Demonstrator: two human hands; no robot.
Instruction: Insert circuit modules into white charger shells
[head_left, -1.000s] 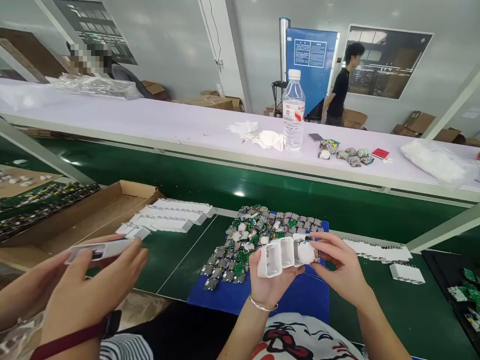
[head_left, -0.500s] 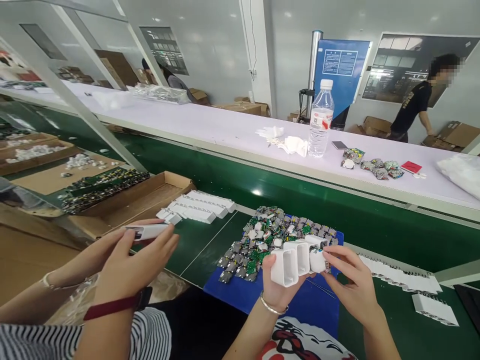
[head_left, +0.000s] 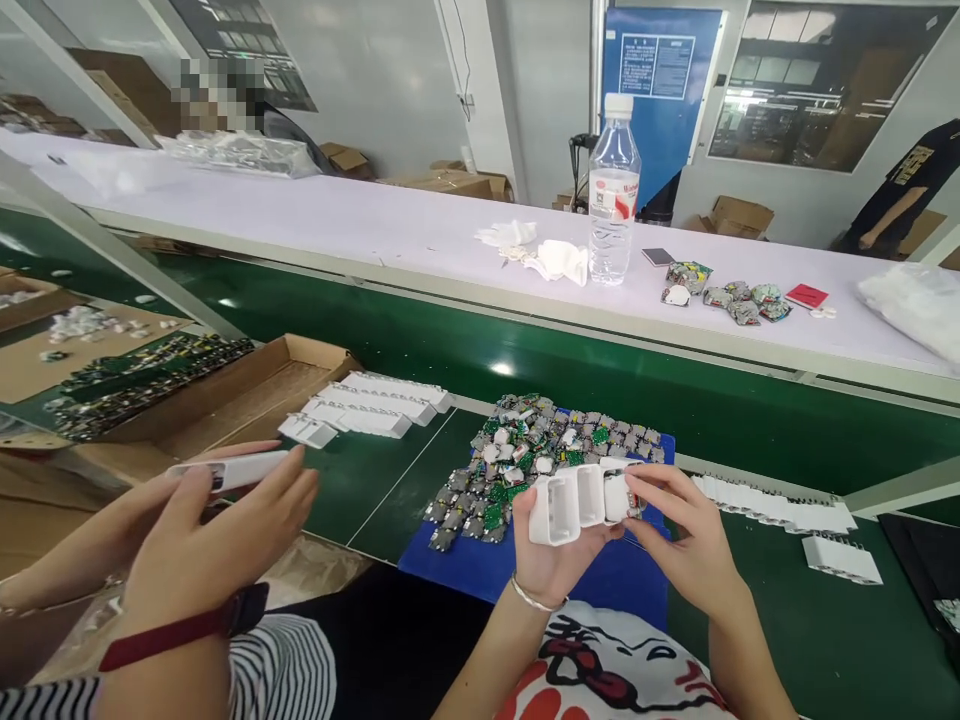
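Note:
My left hand [head_left: 551, 565] holds a short row of white plastic charger housings [head_left: 571, 500] with their open ends up, over a blue mat [head_left: 600, 582]. My right hand [head_left: 686, 545] has its thumb and fingers on the rightmost housing, pinching a small circuit board [head_left: 628, 497] at its opening. Just behind my hands, a pile of small green and grey circuit boards [head_left: 525, 455] lies on the mat.
At the left, a co-worker's hands [head_left: 202, 530] hold another white housing strip [head_left: 236, 470]. Rows of white housings [head_left: 375, 405] lie by a cardboard box [head_left: 225, 400], with more white housings [head_left: 776, 505] at the right. A water bottle [head_left: 613, 190] stands on the white shelf [head_left: 375, 235].
My right fingers have shifted on the rightmost housing and the board sits lower at its opening. The view swung about. The person at the back walked right.

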